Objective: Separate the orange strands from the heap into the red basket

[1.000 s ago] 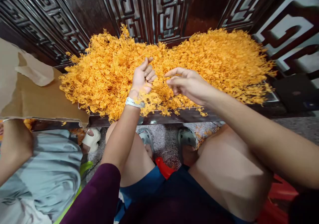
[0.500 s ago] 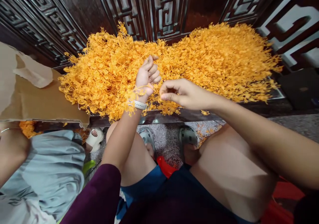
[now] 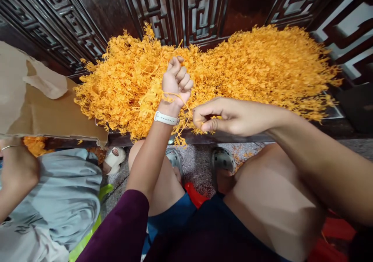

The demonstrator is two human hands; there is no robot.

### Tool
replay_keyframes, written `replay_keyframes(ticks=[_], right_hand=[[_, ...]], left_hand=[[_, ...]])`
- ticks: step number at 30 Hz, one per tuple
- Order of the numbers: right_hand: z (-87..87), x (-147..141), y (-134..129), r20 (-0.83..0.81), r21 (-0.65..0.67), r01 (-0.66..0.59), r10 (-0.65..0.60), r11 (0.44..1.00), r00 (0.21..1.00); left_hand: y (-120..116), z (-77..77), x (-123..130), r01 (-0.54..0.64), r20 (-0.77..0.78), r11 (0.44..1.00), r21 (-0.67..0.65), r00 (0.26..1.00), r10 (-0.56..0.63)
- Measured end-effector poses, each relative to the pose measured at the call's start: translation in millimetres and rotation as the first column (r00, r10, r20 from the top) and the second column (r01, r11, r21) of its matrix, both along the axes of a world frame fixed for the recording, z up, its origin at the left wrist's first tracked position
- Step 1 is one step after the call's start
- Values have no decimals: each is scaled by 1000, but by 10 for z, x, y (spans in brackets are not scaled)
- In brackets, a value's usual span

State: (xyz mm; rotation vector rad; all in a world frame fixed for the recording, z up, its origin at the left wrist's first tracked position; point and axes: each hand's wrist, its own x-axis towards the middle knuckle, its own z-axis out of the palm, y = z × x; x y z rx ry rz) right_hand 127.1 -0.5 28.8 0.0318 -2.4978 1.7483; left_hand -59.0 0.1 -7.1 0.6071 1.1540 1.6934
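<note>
A broad heap of orange plastic flower-like pieces (image 3: pixel 256 68) lies across the dark wooden bench. Over its middle, my left hand (image 3: pixel 177 77) is palm up with fingers curled closed; whatever they hold is hidden. An orange strand (image 3: pixel 175 95) crosses the base of that palm, just above the white watch band (image 3: pixel 166 118), with its flowery parts hanging to either side of the wrist. Close by on the right, my right hand (image 3: pixel 217 116) is pinched closed near the end of the strand, and what is between its fingertips cannot be made out.
Torn cardboard (image 3: pixel 58 118) stands at the left, beside another person's arm (image 3: pixel 19 172) and grey clothing (image 3: pixel 70 184). Carved dark wood (image 3: pixel 99 9) rises behind the heap. Orange bits (image 3: pixel 241 155) lie on the floor near my shoes.
The strand's flowery part by my left wrist has shifted, and some now hangs right of the watch band. My right hand has moved slightly right and down. The view has shifted a little.
</note>
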Motion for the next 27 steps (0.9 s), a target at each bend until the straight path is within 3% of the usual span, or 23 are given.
replay_keyframes(ticks=[8, 11, 15, 17, 20, 22, 24, 26, 27], right_hand=[[-37, -118, 60, -74, -56, 161, -165, 985, 984], [-19, -188, 42, -101, -62, 172, -178, 983, 979], [135, -170, -164, -36, -133, -36, 31, 990, 999], [198, -118, -272, -6, -158, -64, 64, 985, 998], [170, -59, -266, -31, -146, 142, -148, 979, 988], [79, -58, -137, -39, -148, 308, -316, 940, 948], [-24, -81, 38, -43, -201, 462, -479, 864, 877], [-101, -109, 206, -58, -330, 572, -621, 751, 782], [-125, -121, 278, -60, -422, 612, -695, 668, 717]], left_hand=[[25, 217, -412, -152, -9, 982, 116, 988, 154], [68, 195, -609, -199, -79, 972, 124, 975, 209], [82, 65, -1150, -205, -253, 953, 223, 932, 260], [13, 26, -1437, -229, -292, 944, 236, 910, 294], [-145, 14, -1671, -311, -232, 919, 241, 901, 366], [-226, 22, -1678, -335, -146, 914, 228, 916, 373], [-260, 41, -1604, -321, -50, 926, 200, 940, 337], [-254, 76, -1477, -288, 49, 943, 164, 958, 284], [-243, 98, -1398, -262, 89, 954, 145, 964, 251]])
